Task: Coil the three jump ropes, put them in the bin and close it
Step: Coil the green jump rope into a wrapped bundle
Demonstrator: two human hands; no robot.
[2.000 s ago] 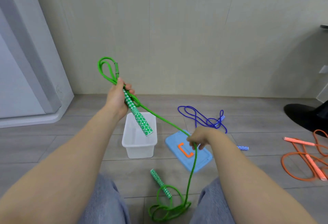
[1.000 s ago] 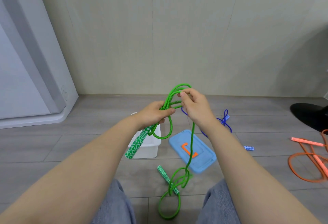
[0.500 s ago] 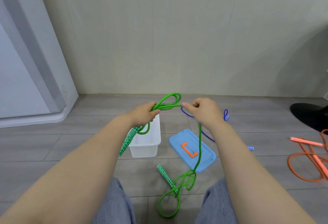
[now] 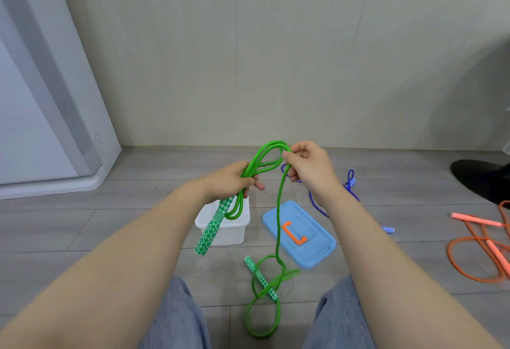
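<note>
Left hand (image 4: 231, 180) grips green rope (image 4: 279, 210) coils, right hand (image 4: 306, 165) pinches the next loop. Part uncoiled; blue rope (image 4: 317, 205), orange rope (image 4: 469, 260) untouched, bin (image 4: 234, 234) empty, lid (image 4: 317, 252) off.

1. A pale beige wall (image 4: 276, 53) fills the upper part of the frame, crossed by faint vertical seams; light falls evenly on it, with a soft shadow at far right.
2. Grey wood-look plank floor (image 4: 82, 227) spreads across the lower half.
3. A white panel (image 4: 33, 116) with a grey strip stands at left; a dark round base (image 4: 480, 180) sits at the right edge.
</note>
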